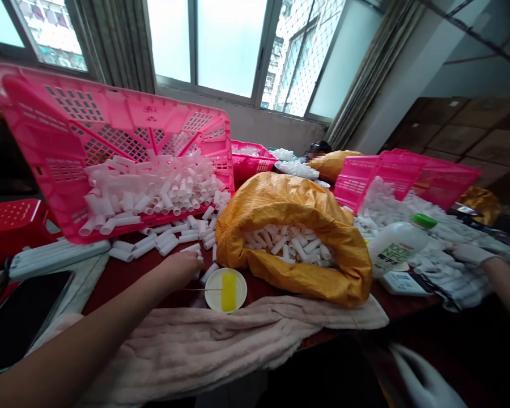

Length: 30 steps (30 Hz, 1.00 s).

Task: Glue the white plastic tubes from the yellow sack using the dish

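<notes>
My left hand (182, 271) reaches in from the lower left, fingers closed at the near edge of loose white plastic tubes (169, 242). White tube ends show at my fingertips, though my fingers partly hide what they grip. Just right of the hand is a small white plate (215, 300) with a yellow rectangular piece (228, 292) on it; a thin stick (195, 290) points at this piece from the left. Beyond the plate, an orange woven sack (293, 198) gapes toward me, with many white tubes (295, 243) inside. I cannot make out my right hand.
A tipped pink crate (153, 113) spills tubes at left. Pink plush cloth (221, 340) covers the table's front edge. A green-capped bottle (397, 246) stands right of the sack. A co-worker's gloved hand (471, 254) touches another pile; a white glove (425, 377) shows lower right.
</notes>
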Tool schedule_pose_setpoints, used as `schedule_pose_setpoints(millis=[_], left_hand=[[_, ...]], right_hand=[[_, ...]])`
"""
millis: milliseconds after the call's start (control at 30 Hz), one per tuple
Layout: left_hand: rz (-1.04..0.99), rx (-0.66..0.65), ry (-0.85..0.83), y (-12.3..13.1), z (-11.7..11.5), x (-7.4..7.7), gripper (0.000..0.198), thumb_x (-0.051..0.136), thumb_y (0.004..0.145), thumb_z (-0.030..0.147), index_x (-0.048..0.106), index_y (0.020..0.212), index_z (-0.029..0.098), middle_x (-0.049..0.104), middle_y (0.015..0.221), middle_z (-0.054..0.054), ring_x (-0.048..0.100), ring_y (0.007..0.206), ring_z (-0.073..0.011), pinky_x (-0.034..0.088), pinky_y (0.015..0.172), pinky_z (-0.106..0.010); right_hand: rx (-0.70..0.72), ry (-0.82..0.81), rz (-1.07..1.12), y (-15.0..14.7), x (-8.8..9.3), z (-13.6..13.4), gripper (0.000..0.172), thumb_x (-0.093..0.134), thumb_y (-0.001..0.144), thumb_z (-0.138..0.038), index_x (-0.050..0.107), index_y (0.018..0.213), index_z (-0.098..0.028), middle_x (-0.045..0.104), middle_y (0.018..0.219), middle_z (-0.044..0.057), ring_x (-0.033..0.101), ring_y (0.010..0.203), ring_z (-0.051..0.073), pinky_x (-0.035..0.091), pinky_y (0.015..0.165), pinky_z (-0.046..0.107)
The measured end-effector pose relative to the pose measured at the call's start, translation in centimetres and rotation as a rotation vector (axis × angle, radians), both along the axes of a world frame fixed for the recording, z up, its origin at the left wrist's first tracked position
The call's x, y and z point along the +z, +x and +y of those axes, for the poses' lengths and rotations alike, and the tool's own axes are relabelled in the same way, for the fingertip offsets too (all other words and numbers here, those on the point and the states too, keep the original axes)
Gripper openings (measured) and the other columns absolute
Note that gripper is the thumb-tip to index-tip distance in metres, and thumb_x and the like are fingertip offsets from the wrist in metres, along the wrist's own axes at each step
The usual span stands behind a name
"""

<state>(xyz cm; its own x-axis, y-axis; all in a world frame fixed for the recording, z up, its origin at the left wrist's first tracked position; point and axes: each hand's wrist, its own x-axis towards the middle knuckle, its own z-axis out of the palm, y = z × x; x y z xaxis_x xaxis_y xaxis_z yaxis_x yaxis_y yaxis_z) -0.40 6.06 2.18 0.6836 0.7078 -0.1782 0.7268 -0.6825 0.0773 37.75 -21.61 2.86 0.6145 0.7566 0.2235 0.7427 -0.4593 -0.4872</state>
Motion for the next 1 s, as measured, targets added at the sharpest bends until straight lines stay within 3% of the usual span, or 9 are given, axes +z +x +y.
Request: schedule_pose_setpoints(millis=[167,233,333,500,600,667,800,900,1000], left_hand=[[-0.226,0.144,0.101,-1.8,-0.8,0.4,0.024,0.041,0.077,0.029,0.059,0.092,0.022,0.056,0.091,-0.006,0.053,0.083,-0.0187,0.039,0.074,-0.029],[-0.387,0.228,0.051,-2.4,-1.7,0.3,0.030,0.037,0.080,0.035,0.051,0.103,0.020,0.056,0.096,-0.007,0.053,0.084,-0.0181,0.040,0.075,-0.028],[-0.518,0.383,-0.039,-2.8,-3.0,-0.5,0.029,0.035,0.079,0.035,0.045,0.101,0.019,0.057,0.082,-0.003,0.053,0.071,-0.0153,0.041,0.065,-0.025],[-0.485,0.395,-0.079,-2.4,-4.4,-1.4,0.014,0.039,0.075,0.030,0.045,0.069,0.019,0.052,0.069,0.001,0.049,0.064,-0.0129,0.035,0.057,-0.022],[-0.449,0.336,-0.145,-2.0,-5.0,-1.2,0.014,0.040,0.075,0.030,0.048,0.070,0.019,0.055,0.075,0.000,0.051,0.070,-0.0135,0.035,0.060,-0.023],[-0.422,0.297,-0.193,-1.7,-5.2,-1.2,0.015,0.041,0.076,0.031,0.050,0.073,0.020,0.057,0.078,-0.001,0.052,0.072,-0.0143,0.035,0.061,-0.023],[-0.380,0.315,-0.207,-1.3,-5.1,-2.0,0.021,0.044,0.076,0.039,0.052,0.075,0.020,0.060,0.079,-0.002,0.055,0.074,-0.0164,0.036,0.062,-0.024],[-0.379,0.342,-0.203,-1.1,-4.8,-2.7,0.022,0.045,0.077,0.041,0.053,0.076,0.020,0.061,0.081,-0.003,0.056,0.075,-0.0164,0.037,0.063,-0.024],[-0.350,0.370,-0.153,-0.9,-4.8,-3.1,0.025,0.044,0.078,0.043,0.053,0.075,0.020,0.061,0.081,-0.004,0.056,0.075,-0.0173,0.037,0.062,-0.024]], right_hand=[[0.499,0.031,-0.079,-3.7,3.9,14.3,0.027,0.043,0.084,-0.030,0.058,0.104,-0.020,0.061,0.107,0.006,0.056,0.099,0.019,0.042,0.088,0.028],[0.552,-0.229,-0.234,-6.2,5.2,19.7,0.020,0.048,0.083,-0.024,0.061,0.096,-0.017,0.062,0.100,0.008,0.057,0.093,0.019,0.043,0.085,0.029],[0.534,-0.309,-0.282,-9.0,5.5,24.2,0.022,0.051,0.084,-0.029,0.058,0.100,-0.015,0.058,0.102,0.008,0.057,0.089,0.018,0.046,0.079,0.034],[0.535,-0.277,-0.312,-9.7,5.7,25.1,0.028,0.052,0.084,-0.032,0.054,0.103,-0.012,0.056,0.103,0.008,0.056,0.088,0.018,0.047,0.076,0.035],[0.569,-0.242,-0.319,-9.5,6.4,23.8,0.028,0.057,0.079,-0.033,0.056,0.097,-0.010,0.060,0.089,0.008,0.058,0.079,0.019,0.046,0.070,0.030],[0.695,-0.166,-0.122,-9.9,6.1,22.3,0.029,0.051,0.082,-0.036,0.053,0.099,-0.013,0.061,0.079,0.005,0.058,0.066,0.016,0.046,0.060,0.026],[0.983,0.002,0.337,-12.4,2.4,20.1,0.029,0.040,0.087,-0.035,0.051,0.107,-0.018,0.063,0.086,0.004,0.060,0.070,0.015,0.049,0.064,0.028],[1.032,0.081,0.250,-14.6,-0.7,20.4,0.024,0.040,0.087,-0.027,0.056,0.102,-0.018,0.061,0.099,0.007,0.056,0.092,0.018,0.045,0.083,0.034],[1.042,0.101,0.113,-15.7,-2.2,21.3,0.019,0.041,0.085,-0.022,0.058,0.094,-0.018,0.061,0.093,0.007,0.055,0.087,0.019,0.044,0.084,0.036]])
